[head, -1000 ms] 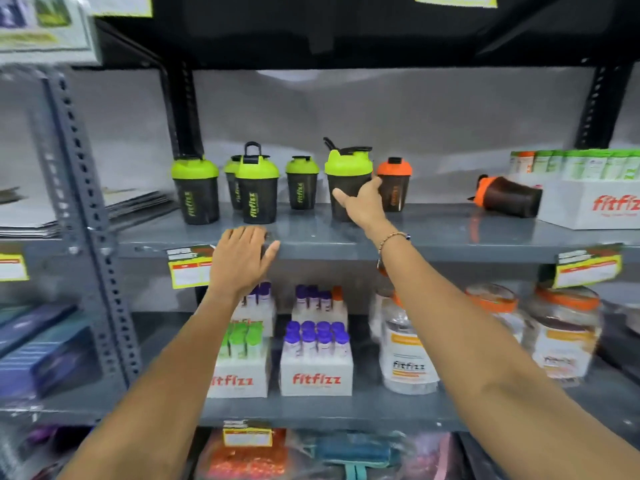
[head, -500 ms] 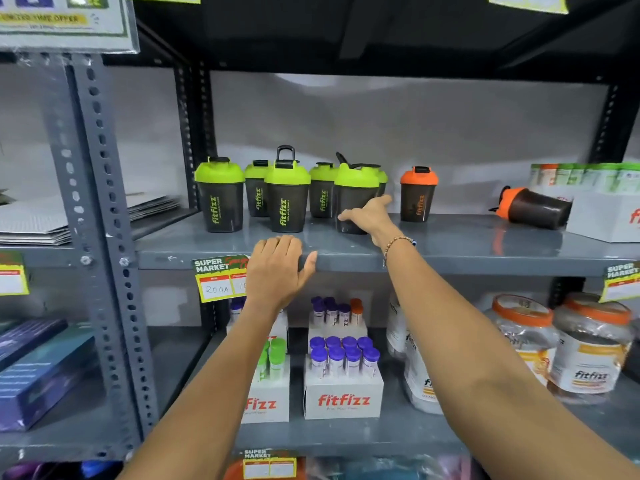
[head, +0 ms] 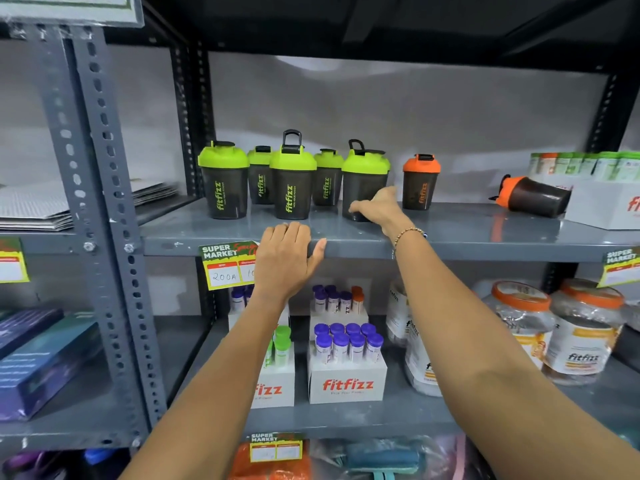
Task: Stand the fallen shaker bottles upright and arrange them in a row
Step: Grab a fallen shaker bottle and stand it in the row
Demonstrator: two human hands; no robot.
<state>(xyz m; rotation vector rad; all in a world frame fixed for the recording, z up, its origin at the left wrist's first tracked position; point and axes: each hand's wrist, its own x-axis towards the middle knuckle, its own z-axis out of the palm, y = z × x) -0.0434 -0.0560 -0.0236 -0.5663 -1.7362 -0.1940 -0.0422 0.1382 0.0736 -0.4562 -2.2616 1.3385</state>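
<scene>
- Shaker bottles on grey shelf [head: 450, 237], at chest height ahead.
- Nearest: left hand [head: 285, 259] palm down, fingers together, draped over shelf's front lip, holding nothing.
- Further in: right hand [head: 375, 207] stretched forward, bracelet at wrist, fingers wrapped low around green-lidded bottle [head: 363, 178], upright, loop raised.
- Beyond: four more green-lidded bottles [head: 292, 181] upright, staggered; orange-lidded bottle [head: 420, 181] upright just right; fallen bottle [head: 531, 195] on its side, orange lid leftward, beside white box [head: 606, 206].

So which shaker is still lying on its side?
The orange-lidded shaker far right, beside the white box; every other one stands upright.
</scene>
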